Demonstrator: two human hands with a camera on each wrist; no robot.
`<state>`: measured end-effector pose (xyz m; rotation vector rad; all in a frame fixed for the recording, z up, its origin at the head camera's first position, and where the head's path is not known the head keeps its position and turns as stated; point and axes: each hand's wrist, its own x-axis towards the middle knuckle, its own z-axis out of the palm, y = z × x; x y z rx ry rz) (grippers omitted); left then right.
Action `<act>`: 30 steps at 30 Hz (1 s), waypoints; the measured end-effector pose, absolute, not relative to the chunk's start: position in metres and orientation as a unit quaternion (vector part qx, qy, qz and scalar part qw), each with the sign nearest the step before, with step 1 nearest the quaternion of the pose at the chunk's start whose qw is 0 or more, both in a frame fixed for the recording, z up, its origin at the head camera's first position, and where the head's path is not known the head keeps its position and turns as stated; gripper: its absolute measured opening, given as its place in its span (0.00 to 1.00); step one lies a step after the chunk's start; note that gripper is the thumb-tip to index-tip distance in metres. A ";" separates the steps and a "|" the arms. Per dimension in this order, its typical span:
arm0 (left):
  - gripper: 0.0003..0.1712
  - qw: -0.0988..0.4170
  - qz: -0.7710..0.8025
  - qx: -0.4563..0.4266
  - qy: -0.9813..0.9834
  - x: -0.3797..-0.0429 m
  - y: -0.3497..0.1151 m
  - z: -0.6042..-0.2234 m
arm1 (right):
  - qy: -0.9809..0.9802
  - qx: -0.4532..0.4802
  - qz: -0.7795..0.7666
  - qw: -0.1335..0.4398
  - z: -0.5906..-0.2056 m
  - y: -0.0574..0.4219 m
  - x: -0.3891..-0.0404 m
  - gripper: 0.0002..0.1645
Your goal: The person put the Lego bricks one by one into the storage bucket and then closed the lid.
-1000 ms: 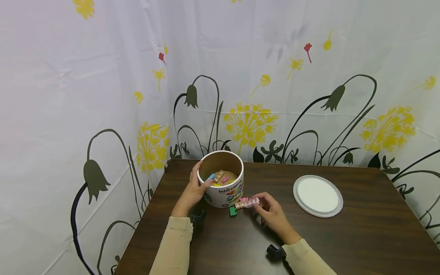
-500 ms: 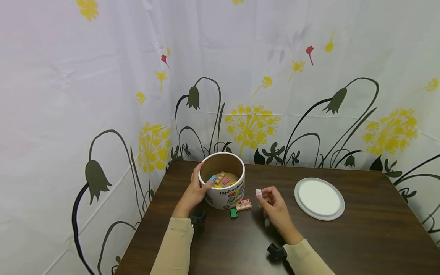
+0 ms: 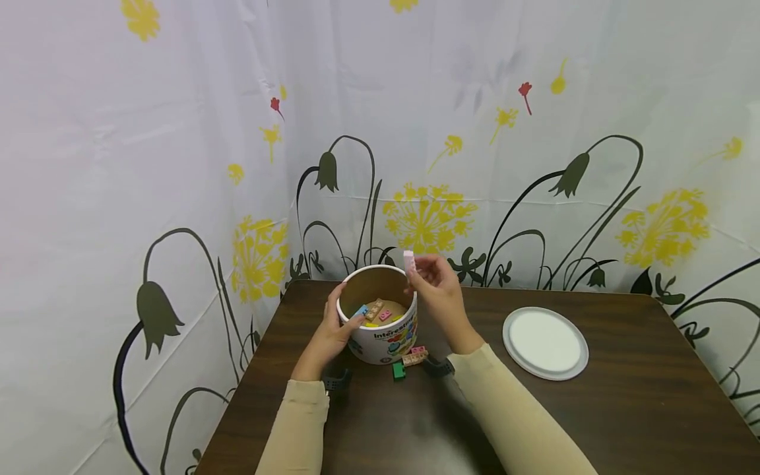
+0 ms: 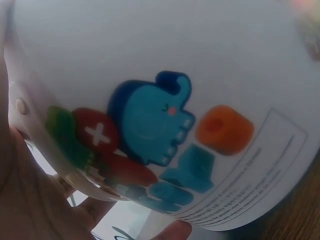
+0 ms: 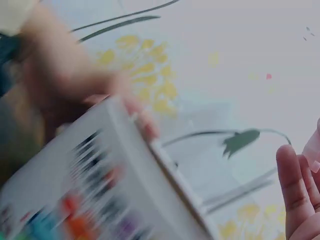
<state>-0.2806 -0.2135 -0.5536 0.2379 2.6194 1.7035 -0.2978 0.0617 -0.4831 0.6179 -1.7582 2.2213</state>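
A white round bucket (image 3: 380, 344) with printed pictures stands on the table, tilted slightly toward me. My left hand (image 3: 328, 336) grips its left rim, thumb over the edge. Above the bucket's right rim, my right hand (image 3: 438, 290) pinches a pale pink toy brick (image 3: 410, 260) held upright. Inside the bucket lie a tan brick (image 3: 375, 309), a pink brick (image 3: 386, 315), a blue brick (image 3: 361, 310) and some yellow. The left wrist view shows the bucket's wall with a blue elephant print (image 4: 147, 120). In the right wrist view, the pale pink brick (image 5: 313, 152) shows at the right edge.
On the table in front of the bucket lie a green brick (image 3: 399, 371), another tan brick (image 3: 413, 359) and a small pink brick (image 3: 418, 349). A white round lid (image 3: 546, 343) rests at the right of the dark wooden table (image 3: 641, 396). A patterned curtain (image 3: 534, 165) hangs behind.
My right hand has lifted the pale pink brick off the table near the other bricks and carried it up and left to the bucket's rim. My left hand has stayed on the bucket.
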 end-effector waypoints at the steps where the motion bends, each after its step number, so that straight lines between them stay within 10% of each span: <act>1: 0.53 0.004 0.541 0.077 0.837 -0.281 -0.214 -0.553 | -0.592 0.220 0.767 0.115 -0.475 0.053 -0.307 0.19; 9: 0.54 0.001 0.541 0.084 0.837 -0.283 -0.215 -0.551 | -0.648 0.218 0.729 -0.013 -0.476 0.007 -0.353 0.14; 30: 0.54 -0.002 0.543 0.080 0.836 -0.281 -0.212 -0.551 | -0.678 0.207 0.706 -0.010 -0.489 0.014 -0.358 0.15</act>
